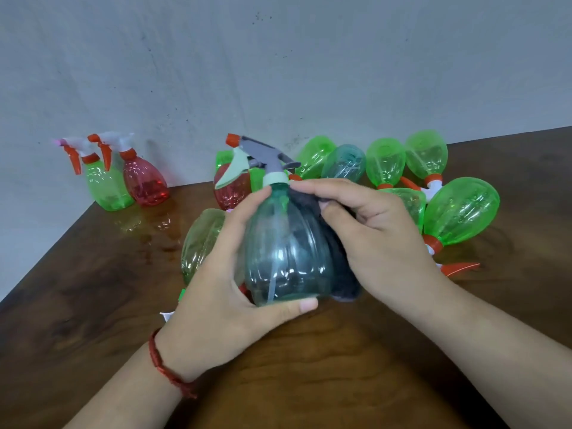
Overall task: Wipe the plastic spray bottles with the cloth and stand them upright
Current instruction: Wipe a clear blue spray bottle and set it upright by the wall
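**Held item.** A teal spray bottle (284, 252) is upright over the middle of the table (309, 382). Whether its base touches the wood cannot be told. The left hand (223, 292) grasps it, with fingers wrapped round the left flank and the thumb hooked under the base. The right hand (380, 236) clutches a dark cloth (343, 274) and presses it against the bottle's right flank, fingertips at the neck just below the pale collar. The grey trigger head points left.

**Far-left corner.** A green bottle (105, 187) and a red bottle (145, 181) stand upright, touching side by side, near the wall (278, 57). Both nozzles face left.

**Far edge, middle to right.** A cluster of bottles lies on its side here, packed close together:
- four bright green ones (385, 162);
- a second teal one (343, 164) among them;
- a large green bottle (461, 212) nearest the right edge, its orange trigger pointing toward the near side, just beside the right wrist;
- a second red bottle (230, 190), partly hidden behind the held bottle's trigger.

**Left of the held bottle.** A pale green bottle (201, 239) lies on its side, partly hidden behind the left hand.

**Open room.** Bare wood runs along the near edge under both forearms. More bare wood runs along the left edge, between the standing pair and the left wrist, which wears a red thread band (167, 363).
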`<state>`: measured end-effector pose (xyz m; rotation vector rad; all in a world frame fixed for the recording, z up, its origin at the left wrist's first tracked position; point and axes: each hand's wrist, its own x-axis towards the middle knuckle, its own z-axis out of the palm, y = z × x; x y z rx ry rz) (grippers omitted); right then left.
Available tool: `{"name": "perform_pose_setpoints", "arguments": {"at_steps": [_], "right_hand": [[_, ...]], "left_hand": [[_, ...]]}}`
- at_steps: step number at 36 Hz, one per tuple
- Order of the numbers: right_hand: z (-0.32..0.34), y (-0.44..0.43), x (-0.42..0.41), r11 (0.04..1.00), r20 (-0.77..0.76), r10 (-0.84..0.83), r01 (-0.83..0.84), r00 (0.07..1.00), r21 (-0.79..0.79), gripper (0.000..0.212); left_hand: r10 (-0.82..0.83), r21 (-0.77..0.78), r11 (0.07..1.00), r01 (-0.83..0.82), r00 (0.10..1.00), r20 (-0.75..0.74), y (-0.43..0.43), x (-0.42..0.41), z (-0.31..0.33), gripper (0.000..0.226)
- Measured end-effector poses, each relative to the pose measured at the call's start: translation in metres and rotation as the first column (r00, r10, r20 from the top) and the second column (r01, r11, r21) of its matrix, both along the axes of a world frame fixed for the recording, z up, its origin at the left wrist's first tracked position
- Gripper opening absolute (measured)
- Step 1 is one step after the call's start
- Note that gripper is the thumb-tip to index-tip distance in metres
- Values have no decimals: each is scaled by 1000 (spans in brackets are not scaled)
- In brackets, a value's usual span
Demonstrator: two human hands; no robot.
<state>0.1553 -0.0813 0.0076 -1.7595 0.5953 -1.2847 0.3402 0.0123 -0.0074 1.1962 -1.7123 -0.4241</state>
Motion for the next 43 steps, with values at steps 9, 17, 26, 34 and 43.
{"name": "perform_pose_setpoints", "arguments": {"at_steps": [9, 17, 26, 34, 43], "right_hand": [[-3, -2, -3, 992, -47, -49, 43, 998, -122, 40], [-9, 10, 0, 900, -127, -129, 62, 983, -431, 39], [-14, 14, -1, 810, -163, -149, 26, 975, -586, 39], [-10, 8, 4, 979, -26, -45, 39, 999, -201, 39], [-3, 0, -1, 994, -5, -42, 41, 999, -104, 39]], "left_hand": [[-10, -2, 1000, 11, 991, 132, 0, 3, 7, 113], [169, -57, 984, -168, 985, 22, -6, 9, 0, 114], [216, -34, 974, -225, 962, -168, -7, 15, 5, 103], [90, -18, 996, -93, 990, -112, -5, 14, 0, 112], [-90, 11, 996, 90, 996, 19, 0, 11, 1, 115]]}}
